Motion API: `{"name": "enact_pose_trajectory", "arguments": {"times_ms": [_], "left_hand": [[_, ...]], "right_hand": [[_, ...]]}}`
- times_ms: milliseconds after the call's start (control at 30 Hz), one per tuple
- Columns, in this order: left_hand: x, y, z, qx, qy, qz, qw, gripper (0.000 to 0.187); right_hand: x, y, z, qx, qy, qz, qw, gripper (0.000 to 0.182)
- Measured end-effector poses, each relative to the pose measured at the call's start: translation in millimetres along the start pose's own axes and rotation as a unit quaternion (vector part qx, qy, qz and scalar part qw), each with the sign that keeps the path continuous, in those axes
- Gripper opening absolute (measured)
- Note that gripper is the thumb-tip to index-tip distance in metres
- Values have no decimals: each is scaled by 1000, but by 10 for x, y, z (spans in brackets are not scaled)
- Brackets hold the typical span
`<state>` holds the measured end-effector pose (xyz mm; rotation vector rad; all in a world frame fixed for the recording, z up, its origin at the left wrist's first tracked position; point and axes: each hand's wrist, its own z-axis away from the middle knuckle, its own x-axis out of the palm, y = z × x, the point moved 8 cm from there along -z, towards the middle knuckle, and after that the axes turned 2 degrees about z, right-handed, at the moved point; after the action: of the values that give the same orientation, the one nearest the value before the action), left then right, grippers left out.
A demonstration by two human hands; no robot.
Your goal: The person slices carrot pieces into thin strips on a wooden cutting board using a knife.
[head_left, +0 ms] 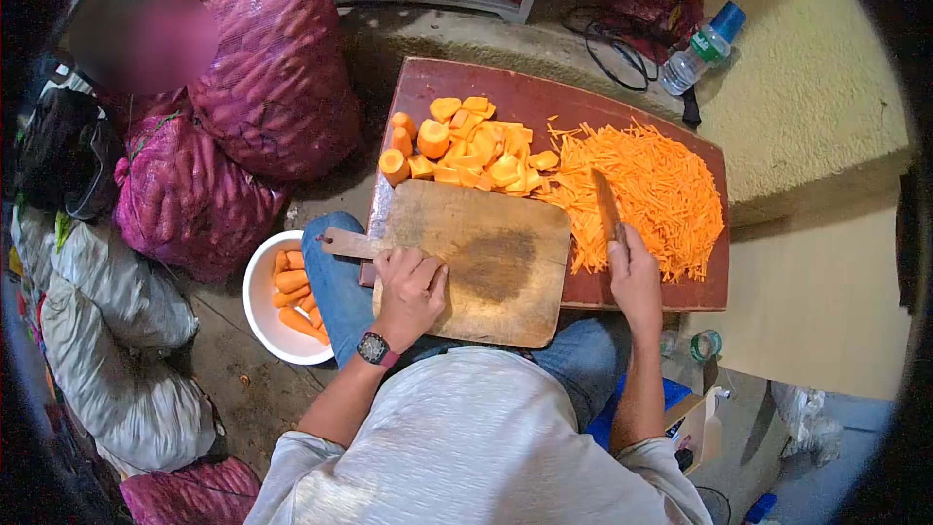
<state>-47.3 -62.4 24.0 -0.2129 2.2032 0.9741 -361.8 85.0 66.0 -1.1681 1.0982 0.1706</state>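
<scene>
A wooden cutting board [466, 214] lies across the front of the red table and over my lap, its handle pointing left. My left hand [409, 297], fingers bent, grips the board's left side near the handle; the fingertips are partly hidden. My right hand [632, 267] is closed round the handle of a knife [606, 202], whose blade points away from me over the carrot shreds. The large heap of carrot shreds [651, 185] covers the table's right part. Carrot chunks and slices [481, 151] are piled behind the board. On the board's surface shows a dark damp patch.
A white basin [257, 316] with whole peeled carrots [293, 282] stands by my left leg. Full purple mesh sacks [282, 68] and white sacks [117, 369] crowd the left. A plastic bottle [702, 49] lies on the ledge at the back right.
</scene>
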Motion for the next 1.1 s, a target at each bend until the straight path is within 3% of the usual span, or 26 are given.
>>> {"name": "enact_pose_trajectory", "arguments": {"times_ms": [100,167,200,300,433,467,567,600,733,833,933,1000,1100], "left_hand": [[-10,11,-19,2,-3,-21,1000,11],[3,3,-26,0,-7,-18,1000,10],[12,-2,-23,-6,-9,-17,1000,10],[20,6,-22,-1,-14,-7,1000,13],[38,-39,-25,-4,-13,3,1000,12],[43,-30,-50,-6,-23,3,1000,13],[64,37,-192,-4,-41,9,999,13],[74,41,-271,-4,-45,10,999,13],[153,39,-686,13,-60,47,997,14],[195,-1,-1021,70,-22,38,997,23],[292,-27,-1288,89,-53,-50,993,43],[433,-127,-1387,107,-70,-79,989,40],[606,-273,-1480,111,-120,-124,979,44]], "right_hand": [[-77,-101,26,-26,38,-14,999,41],[108,-274,114,27,-69,-61,995,41],[251,-261,151,-40,-61,-109,991,41],[374,-373,265,-53,-66,-57,995,39],[419,-497,353,-33,-101,-110,988,34],[532,-420,383,-12,-150,-23,988,32],[534,-537,397,19,-188,6,982,27],[532,-555,402,-13,-168,-15,986,28],[524,-542,411,3,-165,-23,986,30],[516,-564,427,8,-181,-4,984,31],[520,-526,439,16,-169,-29,985,31],[500,-566,425,-41,-131,-59,989,27],[517,-540,437,-7,-160,-44,986,28]]}}
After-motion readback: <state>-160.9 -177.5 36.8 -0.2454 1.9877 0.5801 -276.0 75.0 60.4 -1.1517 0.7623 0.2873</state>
